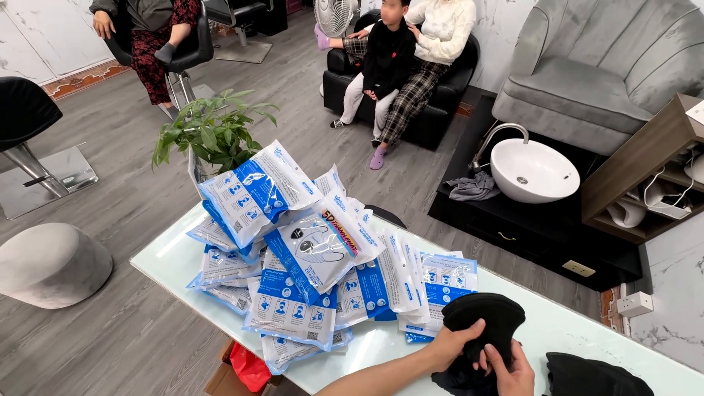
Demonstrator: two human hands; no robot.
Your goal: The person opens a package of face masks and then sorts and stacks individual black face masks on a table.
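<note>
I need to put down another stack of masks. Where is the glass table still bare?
Bare glass lies along the table's far edge, between the pile of blue-and-white packets and the second black stack, and at the left corner below the plant. The middle is crowded with packets; both hands work the black masks.

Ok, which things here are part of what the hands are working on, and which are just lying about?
In hand:
left hand
right hand
black masks
black pile
packets
glass table

Lying about:
plant
basin
grey armchair
fan
stool
</note>
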